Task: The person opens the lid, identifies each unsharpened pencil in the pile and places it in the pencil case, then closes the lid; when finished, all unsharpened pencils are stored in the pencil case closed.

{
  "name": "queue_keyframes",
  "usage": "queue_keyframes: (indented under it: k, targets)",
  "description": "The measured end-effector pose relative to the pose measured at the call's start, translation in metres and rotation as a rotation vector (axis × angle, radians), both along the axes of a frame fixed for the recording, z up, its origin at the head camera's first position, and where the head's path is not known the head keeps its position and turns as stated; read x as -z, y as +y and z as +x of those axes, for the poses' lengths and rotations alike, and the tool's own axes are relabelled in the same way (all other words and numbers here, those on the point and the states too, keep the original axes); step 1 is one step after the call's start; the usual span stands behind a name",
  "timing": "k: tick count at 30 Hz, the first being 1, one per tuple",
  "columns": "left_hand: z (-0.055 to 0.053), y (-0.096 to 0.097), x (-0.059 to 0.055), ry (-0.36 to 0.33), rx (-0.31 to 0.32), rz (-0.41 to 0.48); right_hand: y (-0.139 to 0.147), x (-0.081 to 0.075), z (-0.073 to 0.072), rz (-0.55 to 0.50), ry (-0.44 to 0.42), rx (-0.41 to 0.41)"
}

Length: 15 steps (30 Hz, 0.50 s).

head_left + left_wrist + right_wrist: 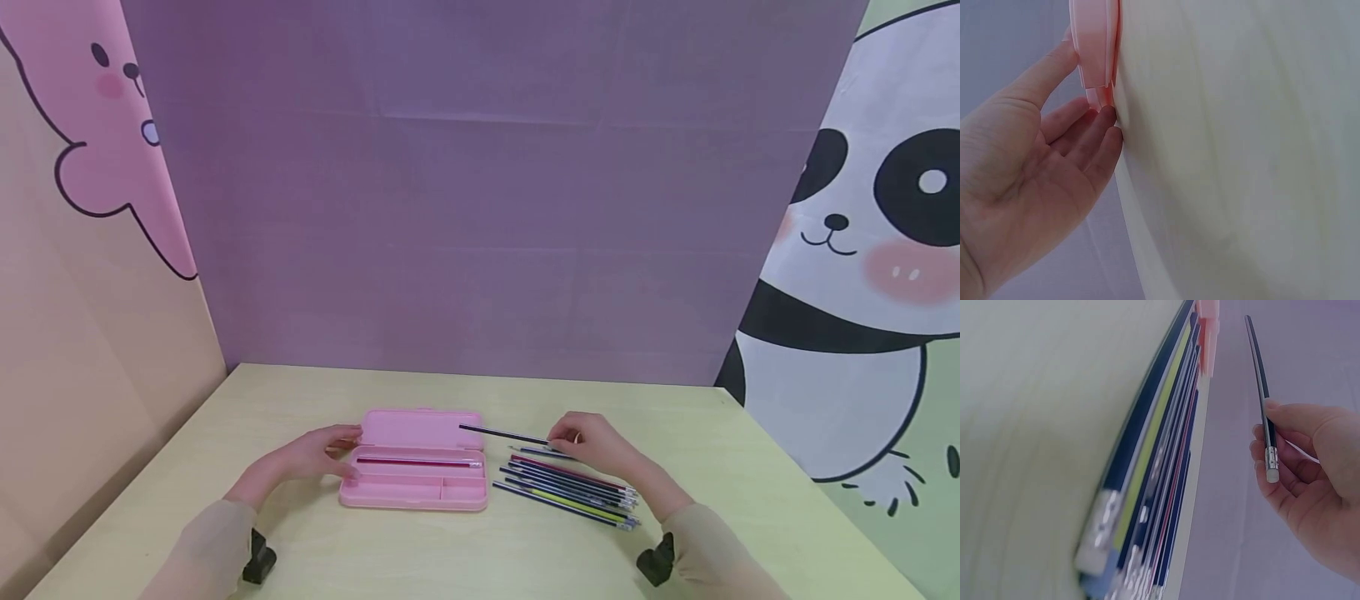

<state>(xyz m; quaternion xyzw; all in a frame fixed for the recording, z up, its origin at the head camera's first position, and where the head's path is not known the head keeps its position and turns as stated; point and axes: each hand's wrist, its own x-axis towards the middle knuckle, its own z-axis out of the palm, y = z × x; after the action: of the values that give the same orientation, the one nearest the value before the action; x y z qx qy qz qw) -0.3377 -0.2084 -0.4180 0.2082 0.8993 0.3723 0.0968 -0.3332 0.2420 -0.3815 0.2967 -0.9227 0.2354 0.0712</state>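
An open pink pencil case [397, 495] lies on the table with its lid folded back. Inside its long compartment is a dark red pencil [416, 461]. My left hand [315, 452] rests at the case's left side, thumb on the base's edge and relaxed fingers by the lid. Between thumb and fingers, my right hand [596, 440] pinches a dark pencil [1261, 381] near its eraser end. Its other end reaches over the lid's right part. Below the right hand, several pencils [566, 490], mostly dark blue, with a yellow-green and a red one, lie in a loose row.
A single pencil [536, 452] lies behind the row, under the right hand. The pale wooden table [420, 554] ends at a purple backdrop [480, 208]. Black wrist mounts [259, 558] sit at both sleeves. In front of the case's divider is a small compartment [462, 489].
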Motion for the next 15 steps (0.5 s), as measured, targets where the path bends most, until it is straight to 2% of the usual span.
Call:
queue_keyframes:
  k: [15]
  targets:
    - [0.002, -0.001, -0.002, -0.004, -0.005, 0.018, -0.035, 0.000, -0.002, -0.013, -0.008, -0.041]
